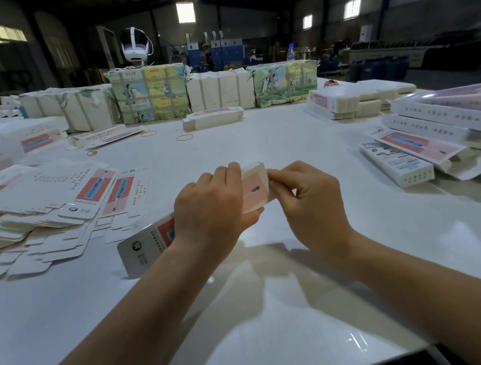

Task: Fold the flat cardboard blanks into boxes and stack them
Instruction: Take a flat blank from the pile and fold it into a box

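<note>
The person's left hand [214,203] is gripping the middle of a long, narrow cardboard box [253,189], fingers curled over its top, while the right hand [304,195] is pinching its far end. The box is lying just above the white table [279,314], its long axis running from near-left to far-right. It is showing a white face with a logo, then salmon-pink print. Flat blanks [63,204] are lying fanned out to the left; folded boxes [428,141] are stacked on the right.
</note>
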